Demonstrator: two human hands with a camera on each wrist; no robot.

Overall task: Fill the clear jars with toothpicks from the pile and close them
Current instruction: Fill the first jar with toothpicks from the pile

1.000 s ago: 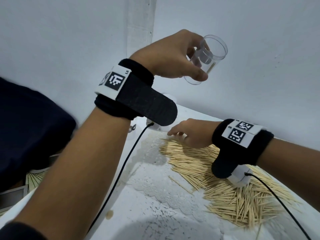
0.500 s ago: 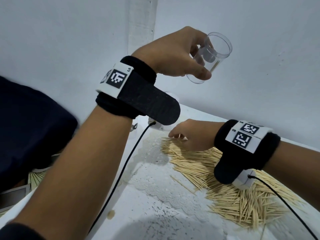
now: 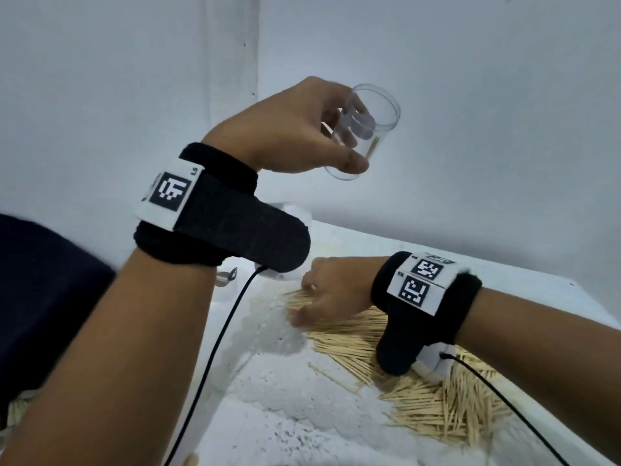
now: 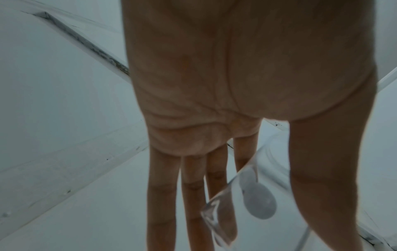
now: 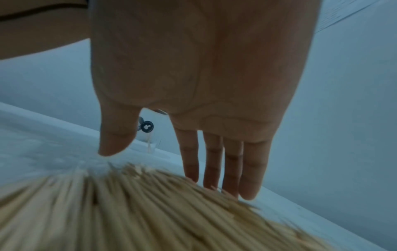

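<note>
Left hand (image 3: 289, 136) raised well above the table (image 3: 386, 243), fingers and thumb wrapped round a clear jar (image 3: 364, 129). Jar tilted, open mouth facing up and away, no lid on it; a single toothpick (image 3: 373, 149) visible inside against the wall. Left wrist view confirms the grip: thumb on one side of the clear jar (image 4: 253, 191), fingers (image 4: 193, 186) on the other.

Right hand (image 3: 331, 294) low over the near-left end of the toothpick pile (image 3: 430, 398), palm down. In the right wrist view, fingers (image 5: 232, 166) straight and close together, tips touching the top of the toothpick pile (image 5: 150, 212); thumb (image 5: 116, 137) spread apart, tip just above the white lace cloth (image 3: 302, 415). Nothing gripped by this hand.

Pile spread across the table to the right of the cloth, a few loose sticks lying apart on the cloth's edge. Black wrist straps with printed markers on both arms, a black cable (image 3: 215, 351) trailing from each. A small metal clasp (image 3: 228, 277) seen just below the left wrist strap, at the far edge of the table. Plain white wall (image 3: 487, 112) behind.
</note>
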